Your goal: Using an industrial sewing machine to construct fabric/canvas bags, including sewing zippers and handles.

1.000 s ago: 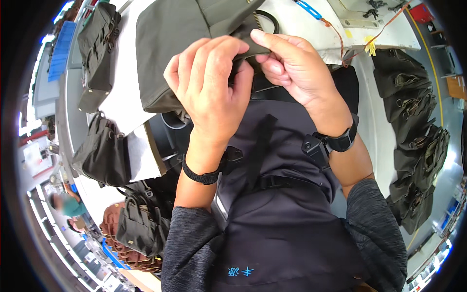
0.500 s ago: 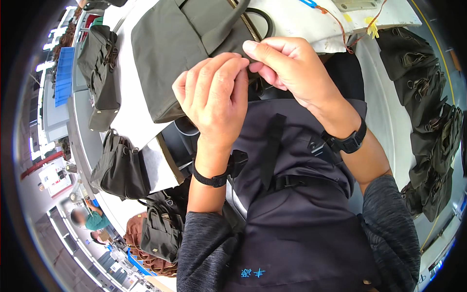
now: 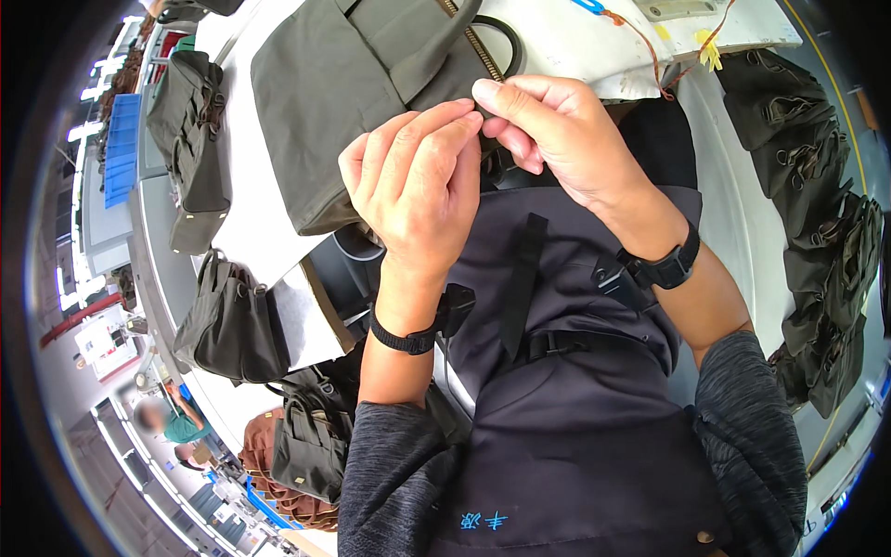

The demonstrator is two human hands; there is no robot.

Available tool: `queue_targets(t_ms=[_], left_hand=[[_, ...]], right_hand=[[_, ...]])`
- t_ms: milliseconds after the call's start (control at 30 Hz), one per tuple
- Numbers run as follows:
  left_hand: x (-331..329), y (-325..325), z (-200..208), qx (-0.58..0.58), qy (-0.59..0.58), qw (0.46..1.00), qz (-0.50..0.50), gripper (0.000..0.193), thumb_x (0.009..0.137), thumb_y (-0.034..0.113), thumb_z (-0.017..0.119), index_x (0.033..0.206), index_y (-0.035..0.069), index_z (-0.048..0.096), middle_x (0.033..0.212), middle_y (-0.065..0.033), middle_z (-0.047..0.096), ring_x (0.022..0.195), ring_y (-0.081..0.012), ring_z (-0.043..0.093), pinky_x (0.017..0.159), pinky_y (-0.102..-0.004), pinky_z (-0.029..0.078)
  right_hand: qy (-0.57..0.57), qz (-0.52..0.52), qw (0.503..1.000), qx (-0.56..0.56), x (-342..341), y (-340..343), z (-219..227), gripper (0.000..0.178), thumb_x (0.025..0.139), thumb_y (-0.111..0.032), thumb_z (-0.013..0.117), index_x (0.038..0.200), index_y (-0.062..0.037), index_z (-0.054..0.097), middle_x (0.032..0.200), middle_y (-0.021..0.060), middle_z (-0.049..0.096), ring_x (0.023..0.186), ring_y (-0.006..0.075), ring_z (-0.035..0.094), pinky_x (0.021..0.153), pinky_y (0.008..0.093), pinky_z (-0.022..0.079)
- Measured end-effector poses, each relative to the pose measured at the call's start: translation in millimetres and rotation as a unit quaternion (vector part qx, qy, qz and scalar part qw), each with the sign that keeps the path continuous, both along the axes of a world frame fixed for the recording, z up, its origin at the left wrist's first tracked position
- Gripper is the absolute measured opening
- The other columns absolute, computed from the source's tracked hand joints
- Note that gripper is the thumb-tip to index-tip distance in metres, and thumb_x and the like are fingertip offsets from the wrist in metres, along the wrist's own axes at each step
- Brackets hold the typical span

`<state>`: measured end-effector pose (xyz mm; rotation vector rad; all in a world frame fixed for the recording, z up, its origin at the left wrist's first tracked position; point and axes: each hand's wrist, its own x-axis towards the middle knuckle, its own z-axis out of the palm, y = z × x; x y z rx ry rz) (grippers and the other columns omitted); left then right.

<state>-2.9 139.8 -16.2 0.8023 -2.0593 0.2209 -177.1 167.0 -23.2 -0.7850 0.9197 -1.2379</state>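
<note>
Clearly, the bag [image 3: 320, 111] lay at the near edge of the white table [image 3: 557, 46], its zip [image 3: 485, 54] running toward the right hand [image 3: 568, 130], whose thumb and forefinger were pinched together, the other fingers curled. The left hand [image 3: 416, 190] was bunched closed beside it, tips nearly meeting the right's, but what either pinch held was too hidden to tell. A slip of those fingertips could have let the bag pucker, and an uneven pull might have dragged it askew.

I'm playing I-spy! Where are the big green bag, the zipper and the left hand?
Big green bag [image 3: 316, 102]: head view, on its side panel.
Zipper [image 3: 483, 52]: head view, on its teeth.
Left hand [image 3: 415, 181]: head view, on its back.
</note>
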Motion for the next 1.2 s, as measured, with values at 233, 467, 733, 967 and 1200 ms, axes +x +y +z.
queue_targets(t_ms=[233, 467, 733, 967, 1200], left_hand=[[-1, -1, -2, -0.004, 0.005, 1.000, 0.002, 0.024, 0.080, 0.002, 0.086, 0.096, 0.015, 0.075, 0.102, 0.0046, 0.081, 0.092, -0.0160, 0.073, 0.089, -0.0305, 0.045], [-2, 3, 38, 0.138, -0.040, 0.987, -0.064, 0.018, 0.084, 0.006, 0.080, 0.101, 0.009, 0.074, 0.104, -0.0038, 0.078, 0.095, -0.0280, 0.072, 0.085, -0.0392, 0.052], [-47, -78, 105, -0.121, -0.298, 0.926, -0.195, 0.019, 0.091, 0.008, 0.068, 0.106, -0.002, 0.074, 0.112, -0.0221, 0.072, 0.108, -0.0399, 0.067, 0.096, -0.0441, 0.054], [-40, -81, 111, -0.076, -0.412, 0.908, -0.020, 0.021, 0.089, 0.017, 0.075, 0.104, 0.002, 0.077, 0.115, -0.0173, 0.074, 0.113, -0.0340, 0.068, 0.102, -0.0456, 0.053], [55, -48, 111, -0.019, -0.375, 0.906, 0.196, 0.019, 0.102, 0.025, 0.067, 0.102, 0.007, 0.073, 0.089, -0.0140, 0.076, 0.086, -0.0372, 0.071, 0.080, -0.0453, 0.057]], right_hand=[[-0.001, -0.016, 1.000, -0.022, 8, -2, -4, 0.034, 0.105, -0.033, 0.070, 0.089, -0.0034, 0.071, 0.076, -0.0033, 0.061, 0.065, 0.0023, 0.048, 0.056, 0.0198, 0.039], [-0.027, -0.037, 0.999, 0.009, 12, -2, -7, 0.032, 0.105, -0.035, 0.069, 0.089, -0.0075, 0.071, 0.071, -0.0067, 0.055, 0.061, 0.0027, 0.045, 0.055, 0.0216, 0.035], [-0.023, 0.017, 1.000, 0.010, 1, -16, -24, 0.034, 0.098, -0.037, 0.079, 0.086, -0.0054, 0.072, 0.071, -0.0025, 0.063, 0.061, 0.0064, 0.053, 0.063, 0.0236, 0.045], [-0.039, 0.012, 0.999, 0.009, -1, -12, -25, 0.030, 0.098, -0.036, 0.080, 0.086, -0.0099, 0.071, 0.078, -0.0032, 0.064, 0.070, 0.0085, 0.058, 0.071, 0.0250, 0.049], [-0.004, -0.009, 1.000, -0.026, 5, -8, -19, 0.032, 0.102, -0.034, 0.073, 0.084, -0.0081, 0.070, 0.074, -0.0028, 0.063, 0.066, 0.0058, 0.053, 0.064, 0.0232, 0.040]])
